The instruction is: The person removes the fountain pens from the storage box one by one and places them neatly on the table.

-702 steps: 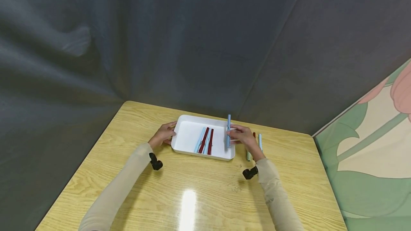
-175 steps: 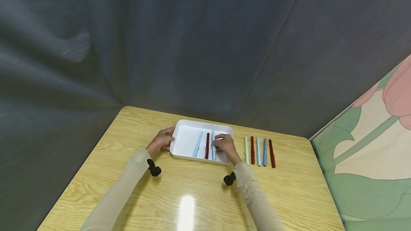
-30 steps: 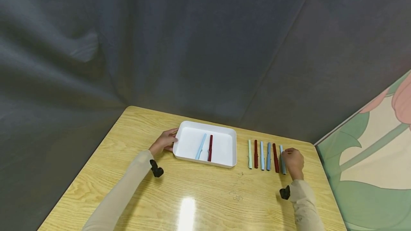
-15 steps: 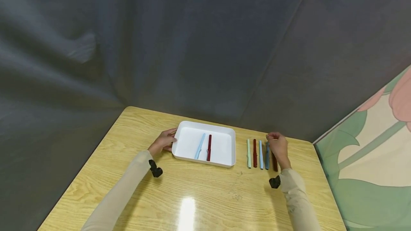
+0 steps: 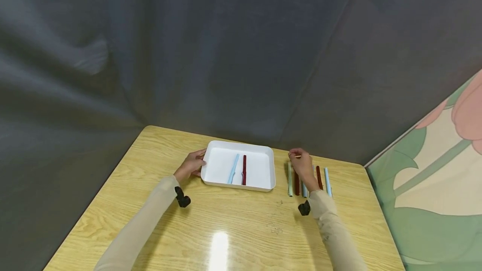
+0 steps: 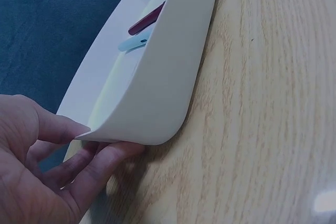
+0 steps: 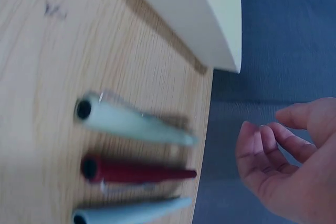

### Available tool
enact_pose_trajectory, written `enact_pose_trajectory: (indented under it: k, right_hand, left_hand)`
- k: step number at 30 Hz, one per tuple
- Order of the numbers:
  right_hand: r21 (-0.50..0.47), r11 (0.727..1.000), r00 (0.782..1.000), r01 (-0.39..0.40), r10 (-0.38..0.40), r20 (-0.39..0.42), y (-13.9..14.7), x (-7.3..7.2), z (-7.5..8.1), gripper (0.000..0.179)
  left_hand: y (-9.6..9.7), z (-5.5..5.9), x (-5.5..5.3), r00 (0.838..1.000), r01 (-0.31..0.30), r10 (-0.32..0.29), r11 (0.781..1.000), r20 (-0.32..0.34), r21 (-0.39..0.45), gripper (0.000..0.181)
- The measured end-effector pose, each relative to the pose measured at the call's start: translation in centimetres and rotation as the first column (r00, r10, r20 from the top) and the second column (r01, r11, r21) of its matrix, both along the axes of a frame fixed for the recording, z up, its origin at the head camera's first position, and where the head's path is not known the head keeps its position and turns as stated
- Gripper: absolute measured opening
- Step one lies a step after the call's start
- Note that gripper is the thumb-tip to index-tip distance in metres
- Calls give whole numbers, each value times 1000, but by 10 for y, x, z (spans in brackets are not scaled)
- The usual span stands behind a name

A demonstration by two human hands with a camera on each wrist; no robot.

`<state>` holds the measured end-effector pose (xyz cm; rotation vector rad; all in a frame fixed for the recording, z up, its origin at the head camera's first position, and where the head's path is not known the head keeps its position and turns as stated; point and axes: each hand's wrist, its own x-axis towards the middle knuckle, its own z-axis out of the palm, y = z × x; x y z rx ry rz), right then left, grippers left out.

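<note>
My left hand [image 5: 192,164] pinches the left end of a white tray [image 5: 263,148], the rim between its fingers and thumb [image 6: 68,129] in the left wrist view. In the tray lie a light blue pen [image 5: 234,169] and a dark red pen [image 5: 244,170]. My right hand [image 5: 303,165] is over the row of pens right of the tray, its fingers loosely bent with nothing between them in the right wrist view. Below it lie a pale green pen [image 7: 134,123], a dark red pen [image 7: 139,173] and a light blue pen [image 7: 131,212]. The hand partly hides the row.
At the row's right end lie another dark red pen [image 5: 319,177] and a light blue pen [image 5: 328,181]. The wooden table [image 5: 180,237] meets a dark curtain [image 5: 226,74] behind the tray. A flowered panel [image 5: 444,195] stands on the right.
Pens have passed from tray to table, leaving two inside. The right hand has let go of the light blue pen at the row's right end and moved left over the row; the left hand stays put.
</note>
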<state>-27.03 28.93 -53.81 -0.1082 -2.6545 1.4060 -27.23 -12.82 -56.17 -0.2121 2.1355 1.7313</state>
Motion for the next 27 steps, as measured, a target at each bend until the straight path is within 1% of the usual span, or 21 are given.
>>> enact_pose_trajectory:
  k: [2,6,12,14,17,20,23,27]
  right_hand:
    - [-5,1000,1000,-9,9,-6,-8,-4,0,29]
    - [-45,998,999,-45,44,-25,-25,-10,1,25]
    - [-89,990,992,-114,109,-56,-47,-17,0,22]
    - [-103,985,989,-141,137,-46,-55,-17,-2,22]
    - [-124,975,982,-187,186,-18,-66,-18,-6,23]
    - [-123,968,974,-217,223,39,-74,-18,-8,25]
    - [-123,965,964,-232,245,104,-83,-17,-9,29]
    - [-109,965,948,-237,254,192,-95,-15,-11,37]
  left_hand:
    - [1,1,0,1000,-4,4,1000,0,-8,70]
    - [3,3,-2,1000,-7,7,1000,5,-11,69]
    - [5,0,-6,1000,0,0,1000,2,-7,69]
    - [6,0,-7,1000,2,-2,1000,-1,-6,69]
    - [6,3,-7,1000,6,-6,1000,-14,-13,69]
    - [7,3,-7,999,11,-12,1000,-32,-22,70]
    - [7,1,-9,999,18,-19,1000,-38,-17,71]
    - [6,-4,-13,999,16,-16,1000,-29,-7,71]
